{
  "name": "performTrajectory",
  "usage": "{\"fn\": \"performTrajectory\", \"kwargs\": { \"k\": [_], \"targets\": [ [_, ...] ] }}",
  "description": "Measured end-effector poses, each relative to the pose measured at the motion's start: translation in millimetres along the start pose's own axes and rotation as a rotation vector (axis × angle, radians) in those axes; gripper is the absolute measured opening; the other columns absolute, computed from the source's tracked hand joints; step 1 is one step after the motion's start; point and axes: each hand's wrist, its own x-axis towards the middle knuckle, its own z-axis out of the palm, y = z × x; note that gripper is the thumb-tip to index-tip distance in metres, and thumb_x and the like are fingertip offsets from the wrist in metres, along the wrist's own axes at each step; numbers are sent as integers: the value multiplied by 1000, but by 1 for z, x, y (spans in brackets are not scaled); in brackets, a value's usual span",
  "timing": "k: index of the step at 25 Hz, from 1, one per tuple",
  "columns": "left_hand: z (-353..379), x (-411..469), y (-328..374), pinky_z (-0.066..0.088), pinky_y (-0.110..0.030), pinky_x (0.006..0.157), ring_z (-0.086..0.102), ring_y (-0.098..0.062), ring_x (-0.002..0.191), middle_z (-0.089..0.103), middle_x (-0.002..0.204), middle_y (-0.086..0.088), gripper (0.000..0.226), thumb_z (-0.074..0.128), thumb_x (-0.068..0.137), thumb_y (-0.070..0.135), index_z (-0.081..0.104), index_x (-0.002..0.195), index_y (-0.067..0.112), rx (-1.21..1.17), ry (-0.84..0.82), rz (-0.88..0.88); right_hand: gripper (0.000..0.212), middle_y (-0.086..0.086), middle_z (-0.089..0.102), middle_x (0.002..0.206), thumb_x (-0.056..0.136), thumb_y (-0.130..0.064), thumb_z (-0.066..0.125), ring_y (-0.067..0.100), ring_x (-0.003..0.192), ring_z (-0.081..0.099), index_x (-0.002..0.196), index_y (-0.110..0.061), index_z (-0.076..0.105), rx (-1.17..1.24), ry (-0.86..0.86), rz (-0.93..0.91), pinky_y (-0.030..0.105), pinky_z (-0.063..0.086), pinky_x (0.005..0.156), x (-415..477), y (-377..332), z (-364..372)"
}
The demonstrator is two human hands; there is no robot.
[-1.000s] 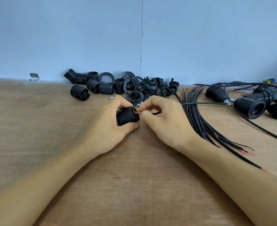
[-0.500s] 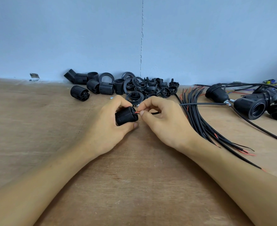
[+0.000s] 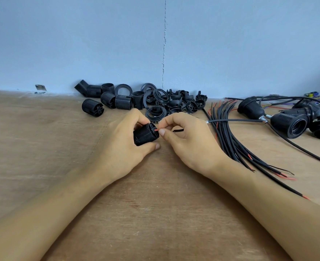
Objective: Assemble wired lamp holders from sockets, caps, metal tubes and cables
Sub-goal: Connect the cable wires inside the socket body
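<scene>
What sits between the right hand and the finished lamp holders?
A bundle of loose black cables lies between right hand and lamp holders, seen in the head view.

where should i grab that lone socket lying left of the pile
Probably best to pinch the lone socket across its ribbed barrel, coming down from above. It lies on its side at the left edge of the pile, with bare table on its left and near sides, and the ridges should give grip.

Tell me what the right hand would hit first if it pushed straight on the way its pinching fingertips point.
Most likely the end face of the black socket gripped by the left hand. The right hand pinches a red wire whose tip sits at that face.
</scene>
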Motion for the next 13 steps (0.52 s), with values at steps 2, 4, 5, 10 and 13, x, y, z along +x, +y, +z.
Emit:
{"fn": "performTrajectory", "kwargs": {
  "k": [2, 4, 5, 10, 13],
  "targets": [
    [-1, -1, 3, 60, -44, 80, 70, -6, 91, 69, 96, 19, 37, 75, 71, 50, 54, 100, 38, -18, -14, -7, 9, -4, 66, 96, 94, -11, 66, 3, 92, 58, 100, -15, 72, -26, 1, -28, 4, 38, 79, 0, 1, 0],
    [-2, -2, 5, 60, -45, 83, 70, -5, 92, 69, 98, 20, 32, 68, 73, 46, 54, 100, 37, -29, -22, -5, 8, -2, 66, 97, 94, -11, 66, 4, 91, 57, 98, -15, 71, -48, 1, -64, 4, 36, 80, 0, 1, 0],
    [-3, -3, 6, 60, -45, 85, 70, -3, 94, 69, 101, 22, 31, 69, 74, 42, 54, 100, 37, -31, -22, -5, 8, -2, 65, 97, 93, -10, 66, 4, 91, 56, 97, -15, 71, -57, 1, -79, 5, 36, 81, 0, 2, 0],
    [-4, -3, 7, 59, -45, 91, 70, -3, 99, 71, 98, 20, 34, 74, 73, 29, 52, 97, 37, -73, -35, -26, 9, -1, 63, 95, 92, -7, 66, 3, 88, 55, 93, -14, 69, -44, 0, -111, 9, 38, 81, 0, 3, 1],
    [-4, -3, 7, 59, -42, 92, 69, -2, 102, 68, 104, 23, 34, 74, 73, 28, 51, 96, 38, -85, -45, -16, 9, -2, 65, 95, 93, -7, 64, 3, 90, 57, 95, -14, 68, 1, 18, -82, 5, 39, 78, 0, 4, 2]
  ]
}}
